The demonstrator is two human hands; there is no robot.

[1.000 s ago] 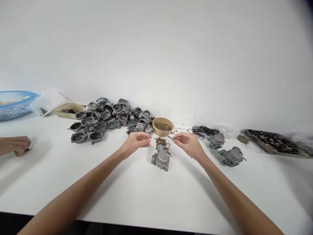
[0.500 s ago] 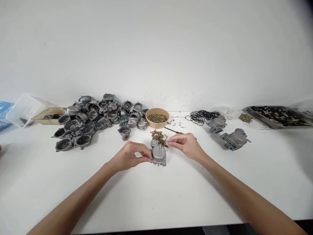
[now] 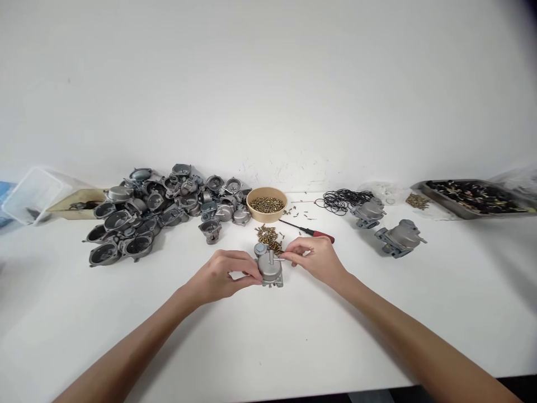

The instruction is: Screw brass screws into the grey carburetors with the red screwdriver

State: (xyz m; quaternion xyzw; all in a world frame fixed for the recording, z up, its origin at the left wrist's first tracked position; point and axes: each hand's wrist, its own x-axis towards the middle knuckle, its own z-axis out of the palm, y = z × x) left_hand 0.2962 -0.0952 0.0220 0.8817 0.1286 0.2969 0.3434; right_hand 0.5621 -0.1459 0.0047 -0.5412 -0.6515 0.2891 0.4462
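Centrally, one carburetor (image 3: 272, 271) stands on the tabletop (image 3: 268, 341), at three o'clock from the left hand (image 3: 221, 274), which pinches its edge, and near nine from the right hand (image 3: 318, 259), whose fingertips are narrowed, contents indiscernible. Relative to it: two further carburetors (image 3: 401, 239), toward two; one bowl (image 3: 267, 216), twelve; overlapping metal cups (image 3: 140, 245), uncountable, ten; blue item (image 3: 5, 193), cut off, nine.

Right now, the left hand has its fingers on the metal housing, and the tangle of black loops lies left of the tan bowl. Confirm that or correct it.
One side is wrong: the tangle of black loops lies right of the tan bowl, as the head view shows. The left hand does have its fingers on the metal housing.
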